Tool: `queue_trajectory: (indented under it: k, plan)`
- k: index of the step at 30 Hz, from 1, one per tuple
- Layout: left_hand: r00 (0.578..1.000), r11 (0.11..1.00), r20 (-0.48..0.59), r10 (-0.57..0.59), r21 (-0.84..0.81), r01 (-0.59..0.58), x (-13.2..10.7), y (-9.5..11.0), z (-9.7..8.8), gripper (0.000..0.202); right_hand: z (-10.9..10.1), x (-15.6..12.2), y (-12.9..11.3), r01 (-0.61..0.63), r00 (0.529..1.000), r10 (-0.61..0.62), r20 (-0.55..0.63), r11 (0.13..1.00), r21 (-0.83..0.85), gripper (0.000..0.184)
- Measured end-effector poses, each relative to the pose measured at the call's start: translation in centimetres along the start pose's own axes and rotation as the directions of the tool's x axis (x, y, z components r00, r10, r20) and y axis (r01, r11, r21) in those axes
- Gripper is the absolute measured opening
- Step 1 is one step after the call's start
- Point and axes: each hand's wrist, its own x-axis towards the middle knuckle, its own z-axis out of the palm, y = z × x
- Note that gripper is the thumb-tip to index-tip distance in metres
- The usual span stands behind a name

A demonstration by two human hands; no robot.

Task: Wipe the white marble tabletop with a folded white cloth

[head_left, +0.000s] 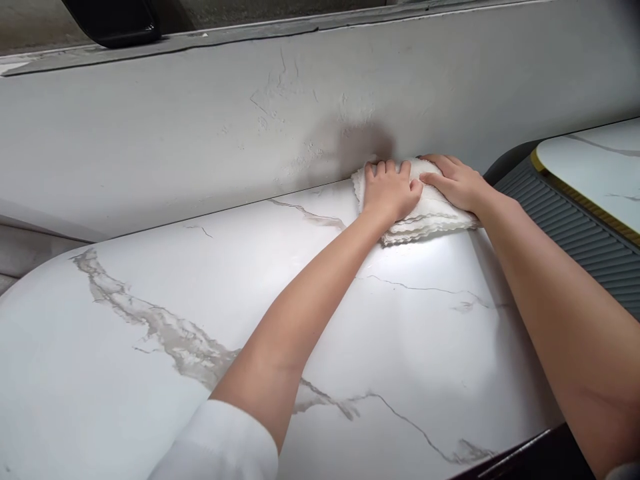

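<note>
A folded white cloth [425, 210] with scalloped edges lies in several layers on the marble-patterned tabletop [210, 267], at its far edge by the wall. My left hand [391, 191] bears down on the cloth's left part, its fingers bent over the top and pointing at the wall. On the right part my right hand [460, 183] grips the cloth, thumb on top and fingers toward its far edge. Some of my right fingertips are hard to make out. Both arms reach forward across the table.
Behind the table runs a pale wall [165, 147] with scuffed, peeling paint and a ledge above. A black object [117, 23] stands on the ledge at upper left. To the right are a grey ribbed seat [570, 213] and another marble-patterned tabletop [600, 167] with a yellowish edge.
</note>
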Motion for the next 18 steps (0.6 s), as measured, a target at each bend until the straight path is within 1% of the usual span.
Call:
queue_trajectory:
  k: [3, 6, 10, 14, 16, 18]
  plan:
    - [1.0, 1.0, -0.006, 0.003, 0.015, -0.002, 0.1, 0.1, 0.2, 0.045, -0.1, 0.0, 0.1, -0.014, 1.0, 0.014, 0.016, 1.0, -0.003, 0.059]
    - [1.0, 0.999, -0.018, 0.002, 0.035, -0.002, -0.3, 0.4, 0.2, 0.047, -0.2, -0.3, 0.4, 0.013, 1.0, -0.013, 0.024, 1.0, 0.014, 0.059]
    - [1.0, 0.998, -0.011, -0.014, 0.059, 0.015, -1.3, 1.8, 0.2, 0.049, -0.5, -1.4, 1.2, 0.022, 1.0, -0.022, 0.013, 0.999, 0.024, 0.057]
    - [0.999, 0.996, 0.018, -0.03, 0.086, 0.028, -2.9, 4.4, 0.2, 0.053, -1.1, -4.1, 2.0, -0.021, 1.0, 0.021, 0.006, 0.999, 0.034, 0.054]
    - [1.0, 0.997, 0.023, -0.009, 0.083, 0.007, -4.0, 5.6, 0.3, 0.053, -1.5, -5.9, 2.3, -0.048, 0.999, 0.047, 0.012, 0.998, 0.049, 0.055]
    - [1.0, 0.997, 0.007, 0.022, 0.073, -0.022, -5.2, 6.6, 0.4, 0.053, -1.9, -7.8, 2.5, -0.09, 0.996, 0.089, 0.027, 0.995, 0.043, 0.056]
